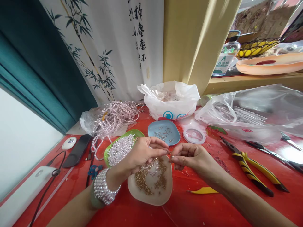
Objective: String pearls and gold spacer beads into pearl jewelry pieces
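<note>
My left hand (pixel 148 153) has its thumb and fingertips pinched together above a cream plate (pixel 163 199). Facing it, my right hand (pixel 189 156) is also closed in a pinch, its fingertips almost meeting the left ones. Something thin and tiny shows between the two hands, too small to name. On the plate below lie gold beads (pixel 143 183) and some pearly ones, partly hidden by my left hand. A green tray (pixel 106 156) of white pearl beads (pixel 120 148) sits behind my left wrist, which wears a wound pearl bracelet (pixel 103 187).
A blue plate (pixel 163 125) with small metal pieces stands behind my hands. Yellow tweezers (pixel 204 190), pliers (pixel 251 167) and scissors (pixel 274 154) lie right. Pearl strands (pixel 115 116), a white bag (pixel 170 107) and a clear bag (pixel 255 110) line the back. A power bank (pixel 28 192) lies left.
</note>
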Action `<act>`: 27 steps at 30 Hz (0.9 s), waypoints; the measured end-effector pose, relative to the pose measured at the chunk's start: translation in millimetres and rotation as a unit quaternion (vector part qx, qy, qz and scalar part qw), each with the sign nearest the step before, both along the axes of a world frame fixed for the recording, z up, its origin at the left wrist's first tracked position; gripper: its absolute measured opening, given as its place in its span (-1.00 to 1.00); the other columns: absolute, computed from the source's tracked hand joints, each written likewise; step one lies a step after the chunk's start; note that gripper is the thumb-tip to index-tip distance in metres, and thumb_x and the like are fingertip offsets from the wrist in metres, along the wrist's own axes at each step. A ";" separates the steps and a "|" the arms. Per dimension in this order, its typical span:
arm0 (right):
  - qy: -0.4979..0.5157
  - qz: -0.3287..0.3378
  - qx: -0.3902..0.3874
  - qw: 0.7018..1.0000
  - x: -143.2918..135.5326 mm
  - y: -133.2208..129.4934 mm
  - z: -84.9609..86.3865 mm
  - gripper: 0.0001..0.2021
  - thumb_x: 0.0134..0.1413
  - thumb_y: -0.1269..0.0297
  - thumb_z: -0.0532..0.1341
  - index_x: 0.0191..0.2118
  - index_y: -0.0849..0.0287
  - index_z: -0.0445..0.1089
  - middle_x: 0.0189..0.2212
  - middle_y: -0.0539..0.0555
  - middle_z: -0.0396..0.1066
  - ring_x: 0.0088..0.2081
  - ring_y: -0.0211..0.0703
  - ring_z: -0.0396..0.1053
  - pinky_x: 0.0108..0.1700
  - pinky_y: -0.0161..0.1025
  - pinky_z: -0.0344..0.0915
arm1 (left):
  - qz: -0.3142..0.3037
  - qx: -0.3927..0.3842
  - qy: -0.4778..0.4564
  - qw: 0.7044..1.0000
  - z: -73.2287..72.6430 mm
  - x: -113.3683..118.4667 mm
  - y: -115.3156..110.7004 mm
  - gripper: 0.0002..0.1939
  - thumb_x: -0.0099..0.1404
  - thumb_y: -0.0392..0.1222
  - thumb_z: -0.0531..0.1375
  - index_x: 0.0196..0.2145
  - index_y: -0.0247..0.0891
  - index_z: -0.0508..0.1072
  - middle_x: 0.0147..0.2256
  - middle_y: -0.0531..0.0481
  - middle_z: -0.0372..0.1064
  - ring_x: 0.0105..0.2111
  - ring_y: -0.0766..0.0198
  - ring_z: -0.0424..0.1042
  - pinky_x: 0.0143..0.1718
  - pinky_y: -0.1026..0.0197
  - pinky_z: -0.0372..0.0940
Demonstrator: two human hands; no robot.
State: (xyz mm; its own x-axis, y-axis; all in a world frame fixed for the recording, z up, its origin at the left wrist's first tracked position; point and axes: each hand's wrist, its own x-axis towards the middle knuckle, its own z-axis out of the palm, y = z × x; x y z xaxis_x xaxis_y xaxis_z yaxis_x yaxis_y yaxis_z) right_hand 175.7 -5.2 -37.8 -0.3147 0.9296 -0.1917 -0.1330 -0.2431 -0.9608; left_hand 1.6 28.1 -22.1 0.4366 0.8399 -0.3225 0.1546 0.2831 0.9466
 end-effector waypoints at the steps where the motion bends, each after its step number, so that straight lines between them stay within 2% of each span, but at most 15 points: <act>1: 0.001 -0.001 0.000 1.000 -0.1 0.0 0.0 -0.84 -0.25 0.30 0.36 -0.53 0.23 0.39 -0.66 -0.08 0.39 -0.60 -0.43 0.32 -0.50 -0.46 0.26 | 0.000 0.003 0.000 1.000 0.4 0.3 -0.6 -0.81 0.00 -0.25 0.26 -0.38 -0.35 0.43 -0.42 -0.03 0.46 -0.78 0.63 0.05 -0.79 0.46 -0.11; 7: 0.002 0.002 -0.001 1.000 0.3 0.1 0.1 -0.84 -0.24 0.29 0.36 -0.54 0.23 0.38 -0.67 -0.08 0.39 -0.61 -0.43 0.32 -0.52 -0.46 0.25 | -0.012 0.055 0.034 0.998 2.9 0.4 -4.6 -0.83 0.03 -0.27 0.23 -0.35 -0.31 0.44 -0.40 -0.03 0.47 -0.64 0.48 0.29 -0.75 0.46 0.02; 9: -0.002 0.005 -0.003 1.000 0.2 -0.3 1.0 -0.83 -0.24 0.29 0.36 -0.54 0.23 0.38 -0.68 -0.08 0.38 -0.61 -0.43 0.32 -0.52 -0.46 0.25 | -0.020 0.087 0.032 0.995 2.4 -0.1 -5.4 -0.85 0.04 -0.31 0.22 -0.35 -0.31 0.44 -0.39 -0.03 0.48 -0.53 0.41 0.39 -0.64 0.44 0.17; 11: -0.006 0.010 -0.008 1.000 -0.3 -0.9 2.3 -0.82 -0.25 0.28 0.36 -0.55 0.24 0.38 -0.70 -0.08 0.37 -0.62 -0.42 0.31 -0.55 -0.46 0.23 | -0.026 0.118 0.027 0.992 1.5 -0.1 -6.0 -0.85 0.05 -0.35 0.20 -0.35 -0.31 0.44 -0.37 -0.04 0.49 -0.39 0.34 0.45 -0.44 0.37 0.29; 14: -0.015 0.014 -0.022 1.000 -1.5 -1.5 3.3 -0.80 -0.28 0.25 0.36 -0.55 0.24 0.37 -0.69 -0.06 0.37 -0.66 -0.43 0.28 -0.61 -0.47 0.19 | -0.035 0.134 0.030 0.990 0.3 0.6 -7.2 -0.86 0.06 -0.36 0.19 -0.34 -0.32 0.43 -0.35 -0.07 0.49 -0.30 0.26 0.46 -0.28 0.27 0.32; 27: -0.036 0.015 -0.038 0.998 -0.6 -0.8 -0.7 -0.78 -0.26 0.22 0.35 -0.51 0.25 0.36 -0.60 -0.03 0.41 -0.74 -0.50 0.17 -0.70 -0.49 0.07 | -0.044 0.178 0.063 0.981 -1.6 -0.1 -12.5 -0.81 0.08 -0.39 0.13 -0.31 -0.30 0.44 -0.33 -0.03 0.49 -0.31 0.27 0.46 -0.29 0.27 0.32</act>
State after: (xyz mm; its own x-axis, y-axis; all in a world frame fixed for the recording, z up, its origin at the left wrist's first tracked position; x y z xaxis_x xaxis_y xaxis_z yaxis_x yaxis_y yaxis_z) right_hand 175.1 -6.0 -38.5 -0.3260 0.9014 -0.2852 -0.0558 -0.3195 -0.9460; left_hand 1.5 15.6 -23.7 0.4876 0.8701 -0.0720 0.2851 -0.0807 0.9551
